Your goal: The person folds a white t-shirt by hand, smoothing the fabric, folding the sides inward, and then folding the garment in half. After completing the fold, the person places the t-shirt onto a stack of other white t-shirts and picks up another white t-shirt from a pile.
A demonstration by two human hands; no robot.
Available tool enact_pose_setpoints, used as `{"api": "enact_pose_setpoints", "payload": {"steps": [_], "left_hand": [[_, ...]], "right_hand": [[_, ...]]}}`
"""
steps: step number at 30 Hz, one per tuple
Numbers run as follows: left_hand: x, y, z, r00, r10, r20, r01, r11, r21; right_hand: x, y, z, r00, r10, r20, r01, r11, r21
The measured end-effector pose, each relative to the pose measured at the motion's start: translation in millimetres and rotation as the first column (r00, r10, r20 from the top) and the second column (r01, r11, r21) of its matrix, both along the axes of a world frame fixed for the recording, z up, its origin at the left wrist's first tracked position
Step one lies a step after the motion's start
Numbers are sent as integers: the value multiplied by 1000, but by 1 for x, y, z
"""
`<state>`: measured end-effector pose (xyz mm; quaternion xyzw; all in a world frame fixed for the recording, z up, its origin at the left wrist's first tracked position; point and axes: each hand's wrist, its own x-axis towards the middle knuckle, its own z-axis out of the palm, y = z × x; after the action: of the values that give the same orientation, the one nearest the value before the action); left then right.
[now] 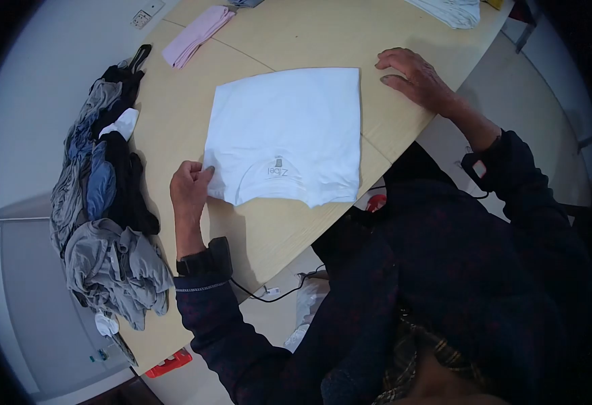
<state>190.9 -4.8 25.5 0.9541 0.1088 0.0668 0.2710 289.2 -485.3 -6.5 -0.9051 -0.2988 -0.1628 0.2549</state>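
Observation:
A white T-shirt (pixel 284 128) lies folded into a flat, roughly square shape on the wooden table, its neckline and printed label turned towards my body. At the shirt's left corner, beside the neckline, my left hand (pixel 191 183) has its fingers curled and pinches the edge of the cloth. My right hand (pixel 419 82) is apart from the shirt, over the table to its right. Its fingers are bent but spread from the thumb, and nothing is in them.
Rumpled grey, black and blue clothes (pixel 110 175) are heaped along the left table edge. A folded pink garment (pixel 198 35) lies at the far left, and white cloth (pixel 452 10) at the far right. A dark cable (pixel 275 297) hangs near my left wrist.

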Motion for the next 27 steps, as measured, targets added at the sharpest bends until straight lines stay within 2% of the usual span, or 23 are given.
{"api": "enact_pose_setpoints", "payload": {"steps": [7,10,11,13,14,15,17,20,27], "left_hand": [[-5,5,-5,1000,-7,13,9,988,-156],[-9,7,4,1000,14,-7,-14,1000,14],[-8,5,3,989,-58,139,47,995,87],[-7,-10,-1,890,-224,398,129,959,252],[-7,-21,-5,852,-297,430,167,935,314],[-7,-36,2,920,-306,247,238,933,270],[-9,-49,-8,884,-454,115,308,748,587],[-13,-49,-16,925,-375,-60,366,835,411],[-10,-48,-10,928,-364,-86,366,837,406]], "right_hand": [[5,0,-2,999,4,41,-3,1000,-13],[4,-1,-2,1000,2,2,-2,1000,-16],[4,-1,-1,1000,-1,-18,1,1000,-18],[4,0,1,999,-1,-36,1,1000,-21],[3,1,2,999,-2,-45,1,1000,-23],[4,1,0,1000,-2,-17,2,1000,-21],[6,0,-5,999,-10,44,11,1000,-17],[3,2,-1,999,-13,38,13,1000,-7],[5,-4,-3,998,58,22,-59,998,38]]}}
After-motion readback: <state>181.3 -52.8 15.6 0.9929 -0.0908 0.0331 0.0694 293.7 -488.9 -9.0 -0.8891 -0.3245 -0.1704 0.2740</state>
